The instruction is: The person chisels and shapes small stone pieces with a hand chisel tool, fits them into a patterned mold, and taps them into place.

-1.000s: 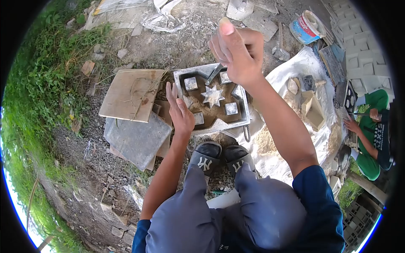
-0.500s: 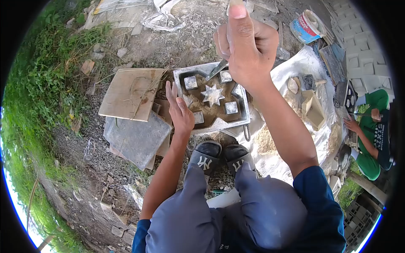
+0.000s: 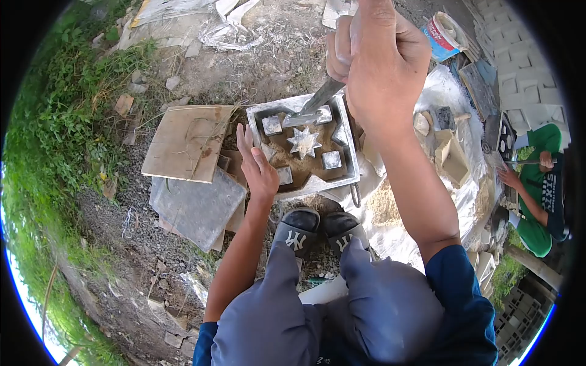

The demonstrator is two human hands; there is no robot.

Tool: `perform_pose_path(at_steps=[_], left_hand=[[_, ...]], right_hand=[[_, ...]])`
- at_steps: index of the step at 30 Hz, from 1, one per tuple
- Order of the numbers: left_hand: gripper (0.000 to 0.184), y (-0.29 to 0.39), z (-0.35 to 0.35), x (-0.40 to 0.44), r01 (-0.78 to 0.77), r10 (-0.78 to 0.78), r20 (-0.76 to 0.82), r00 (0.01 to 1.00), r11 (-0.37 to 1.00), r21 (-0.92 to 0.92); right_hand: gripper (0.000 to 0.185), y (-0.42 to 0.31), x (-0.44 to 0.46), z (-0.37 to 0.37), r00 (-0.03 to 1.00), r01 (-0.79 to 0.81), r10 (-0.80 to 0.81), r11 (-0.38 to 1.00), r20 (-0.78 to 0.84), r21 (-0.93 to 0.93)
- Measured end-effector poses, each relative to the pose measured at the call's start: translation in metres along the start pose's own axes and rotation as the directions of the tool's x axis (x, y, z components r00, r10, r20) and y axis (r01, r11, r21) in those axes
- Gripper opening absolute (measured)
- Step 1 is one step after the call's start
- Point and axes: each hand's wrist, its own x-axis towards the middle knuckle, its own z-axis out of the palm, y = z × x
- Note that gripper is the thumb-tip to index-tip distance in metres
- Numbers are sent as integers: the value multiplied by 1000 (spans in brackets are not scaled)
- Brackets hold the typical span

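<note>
From my remote seat I have the right hand (image 3: 387,76) closed in a fist around a flat-bladed metal tool (image 3: 328,93), its thumb running up out of view. The blade slants down over the far side of the metal mould (image 3: 354,155), near one of the corner blocks (image 3: 321,115); I cannot tell whether its tip is touching. The left hand (image 3: 260,174) is spread flat, fingers straight, alongside the mould's left wall, pinching nothing; whether it presses there I can't make out.

The mould sits on the ground just beyond the sandals (image 3: 297,230), with brown sand (image 3: 300,163) around its star-shaped block (image 3: 304,143). A loop handle (image 3: 356,194) shows at its near right corner. Boards (image 3: 186,140) lie to its left, and a white sheet (image 3: 397,229) carrying more sand lies to the right.

I judge the tool stiff and fairly light — best gripped well back on the shank, clear of the blade. The mould looks heavy and rigid, so I'd hold it by the rim or handle. The sand should be the delicate part — loose, crumbly and easily gouged by a careless edge.
</note>
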Motion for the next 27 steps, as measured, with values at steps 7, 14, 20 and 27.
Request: perform_pose_path(at_steps=[7,14,20,27], left_hand=[[76,-4,0,1,-89,91,-42,995,995,49],[75,-5,1,2,-102,103,-29,994,995,12],[73,-4,1,2,-96,96,-27,995,995,5],[71,-4,1,2,-116,119,-35,992,991,72]], right_hand=[[58,9,0,-5,966,141,-158,986,-204,-93],[59,1,6,-19,952,93,-141,979,-272,-184],[59,-13,0,-39,943,-7,23,999,-333,49],[59,-15,-16,-67,995,34,-39,998,-96,-47]])
